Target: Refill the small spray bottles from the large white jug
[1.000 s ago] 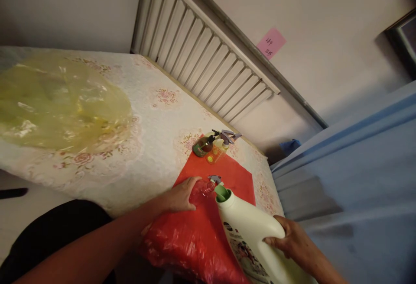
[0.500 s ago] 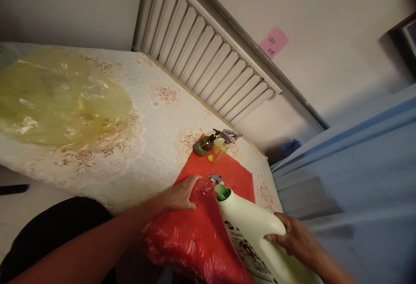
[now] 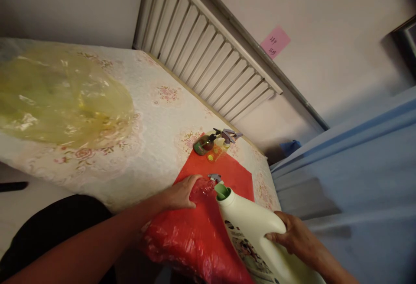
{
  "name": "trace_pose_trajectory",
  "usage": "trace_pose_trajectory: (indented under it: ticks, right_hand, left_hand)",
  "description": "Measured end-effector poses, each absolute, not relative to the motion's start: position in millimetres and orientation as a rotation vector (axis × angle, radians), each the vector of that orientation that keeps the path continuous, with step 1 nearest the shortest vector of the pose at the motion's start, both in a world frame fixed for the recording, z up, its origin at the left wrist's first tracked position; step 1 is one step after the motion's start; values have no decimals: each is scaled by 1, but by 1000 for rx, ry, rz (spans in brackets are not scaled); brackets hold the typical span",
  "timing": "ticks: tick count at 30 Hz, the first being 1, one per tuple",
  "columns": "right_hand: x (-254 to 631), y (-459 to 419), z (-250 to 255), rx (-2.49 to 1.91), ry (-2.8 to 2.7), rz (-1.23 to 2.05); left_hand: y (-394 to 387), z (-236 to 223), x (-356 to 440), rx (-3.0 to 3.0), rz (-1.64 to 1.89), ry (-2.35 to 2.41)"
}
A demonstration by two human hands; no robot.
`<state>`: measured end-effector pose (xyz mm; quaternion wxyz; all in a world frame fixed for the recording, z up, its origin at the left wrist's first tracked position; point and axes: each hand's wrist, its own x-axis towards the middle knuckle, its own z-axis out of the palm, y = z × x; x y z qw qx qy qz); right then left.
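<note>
My left hand [image 3: 183, 194] is closed around a clear, uncapped bottle [image 3: 200, 191] above a red sheet [image 3: 236, 175]. In my right hand [image 3: 290, 235] is a large pale-green jug [image 3: 250, 208], gripped by its handle and tilted. The jug's green spout [image 3: 222, 190] is right beside the mouth of the clear bottle; I cannot tell whether they touch or whether liquid flows. A grey spray head [image 3: 215, 178] lies on the sheet just past the bottle. Beyond it are a dark pump bottle [image 3: 204, 144] and a clear spray bottle [image 3: 218, 150] with yellowish contents.
Red plastic [image 3: 195, 240] hangs over the table's near edge below my hands. A yellow plastic bag [image 3: 65, 98] covers the left part of the flowered tablecloth [image 3: 156, 132]. A radiator [image 3: 208, 54] lines the wall behind, and a blue curtain [image 3: 357, 180] hangs on the right.
</note>
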<state>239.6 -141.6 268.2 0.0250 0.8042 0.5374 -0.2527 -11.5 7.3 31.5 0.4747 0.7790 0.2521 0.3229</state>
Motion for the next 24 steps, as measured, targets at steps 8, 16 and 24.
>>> trace_pose_trajectory:
  ticks: [8, 16, 24]
  right_hand:
    - [246, -141, 267, 2472, 1671, -791]
    - [243, -141, 269, 2487, 1646, -845]
    - [244, -140, 268, 2483, 1647, -840]
  left_hand:
    - [7, 32, -11, 1896, 786, 617]
    - [6, 33, -12, 1904, 799, 610]
    - [8, 29, -11, 1913, 789, 623]
